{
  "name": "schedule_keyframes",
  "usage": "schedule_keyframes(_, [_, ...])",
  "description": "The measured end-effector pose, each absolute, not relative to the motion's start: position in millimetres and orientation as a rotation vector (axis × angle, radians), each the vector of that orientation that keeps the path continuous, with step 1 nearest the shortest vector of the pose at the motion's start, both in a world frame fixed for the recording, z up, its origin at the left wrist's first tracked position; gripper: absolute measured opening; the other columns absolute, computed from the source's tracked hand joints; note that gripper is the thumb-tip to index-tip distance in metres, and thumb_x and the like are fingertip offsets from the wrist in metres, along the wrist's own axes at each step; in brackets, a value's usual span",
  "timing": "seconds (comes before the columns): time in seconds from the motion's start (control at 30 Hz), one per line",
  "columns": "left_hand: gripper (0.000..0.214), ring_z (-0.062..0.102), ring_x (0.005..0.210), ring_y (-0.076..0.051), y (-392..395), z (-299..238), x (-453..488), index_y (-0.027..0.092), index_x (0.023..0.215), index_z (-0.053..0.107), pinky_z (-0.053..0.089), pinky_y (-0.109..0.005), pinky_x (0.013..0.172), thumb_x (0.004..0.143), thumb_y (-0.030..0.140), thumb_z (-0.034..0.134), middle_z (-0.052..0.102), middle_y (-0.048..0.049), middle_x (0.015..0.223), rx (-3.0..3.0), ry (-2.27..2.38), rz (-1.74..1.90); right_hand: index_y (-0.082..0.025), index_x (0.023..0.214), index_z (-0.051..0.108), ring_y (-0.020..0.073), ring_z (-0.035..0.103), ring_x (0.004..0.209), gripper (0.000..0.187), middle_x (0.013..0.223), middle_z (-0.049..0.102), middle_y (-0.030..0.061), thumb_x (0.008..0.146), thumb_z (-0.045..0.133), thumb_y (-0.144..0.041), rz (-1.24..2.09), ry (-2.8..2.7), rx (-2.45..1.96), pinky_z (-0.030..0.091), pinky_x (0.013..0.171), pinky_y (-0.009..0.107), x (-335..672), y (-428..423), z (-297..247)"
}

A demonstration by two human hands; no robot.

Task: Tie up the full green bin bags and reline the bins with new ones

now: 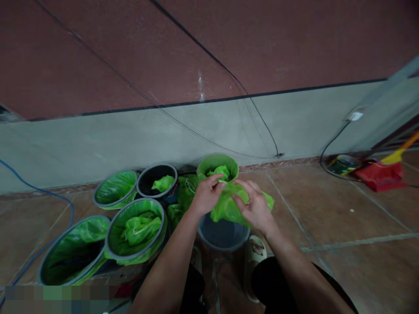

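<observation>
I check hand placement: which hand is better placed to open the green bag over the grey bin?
Probably the left hand: its fingertips pinch the green bag at its top edge; the right hand cups the bag's side above the grey bin.

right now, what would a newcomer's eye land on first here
The bright green plastic bag stands out first, gripped by the left hand and the right hand just above a grey bucket in the middle foreground. To the left sits a cluster of buckets lined with the same green plastic, the lined bucket beside the left forearm among them. At the far right, by the wall, lies a red dustpan.
</observation>
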State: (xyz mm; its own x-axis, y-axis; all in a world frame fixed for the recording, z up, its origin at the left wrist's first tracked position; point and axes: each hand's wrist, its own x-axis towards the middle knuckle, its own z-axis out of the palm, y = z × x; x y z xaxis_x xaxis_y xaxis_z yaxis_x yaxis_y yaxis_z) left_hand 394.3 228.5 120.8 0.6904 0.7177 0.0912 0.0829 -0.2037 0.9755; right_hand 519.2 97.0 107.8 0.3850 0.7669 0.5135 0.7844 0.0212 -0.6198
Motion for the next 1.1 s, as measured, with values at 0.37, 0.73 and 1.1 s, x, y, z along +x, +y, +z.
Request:
schedule_keyframes(0.37, [0.055, 0.056, 0.068, -0.017, 209.8, 118.1, 401.1, 0.020, 0.135, 0.060, 0.046, -0.030, 0.083, 0.080, 0.020, 0.060, 0.063, 0.0013, 0.072, 1.773, 0.511, 0.476, -0.026, 0.087, 0.075, 0.0207, 0.067, 0.096, 0.014, 0.097, 0.074, 0.0040, 0.091, 0.063, -0.033, 0.075, -1.204, -1.573, 0.051, 0.091, 0.037, 519.0, 105.0, 105.9])
schedule_keyframes(0.73, [0.011, 0.046, 0.057, -0.012, 212.6, 98.9, 399.9, 0.018, 0.068, 0.059, 0.039, -0.023, 0.060, 0.079, 0.020, 0.058, 0.051, 0.0040, 0.058, 2.018, 0.577, 0.397, -0.020, 0.085, 0.073, 0.0179, 0.067, 0.077, 0.023, 0.082, 0.073, 0.0029, 0.085, 0.068, -0.043, -0.033, -0.735, -1.504, 0.053, 0.076, 0.031, 532.8, 97.7, 111.0])
schedule_keyframes(1.1, [0.019, 0.068, 0.087, -0.024, 237.4, 82.6, 371.2, 0.023, 0.079, 0.070, 0.049, -0.030, 0.085, 0.069, 0.008, 0.062, 0.072, -0.0065, 0.084, 2.330, 0.875, 0.176, -0.017, 0.081, 0.063, 0.0128, 0.055, 0.068, 0.024, 0.071, 0.056, -0.0024, 0.077, 0.067, -0.040, -0.382, -0.269, -1.360, 0.048, 0.071, 0.028, 594.6, 69.5, 119.1])
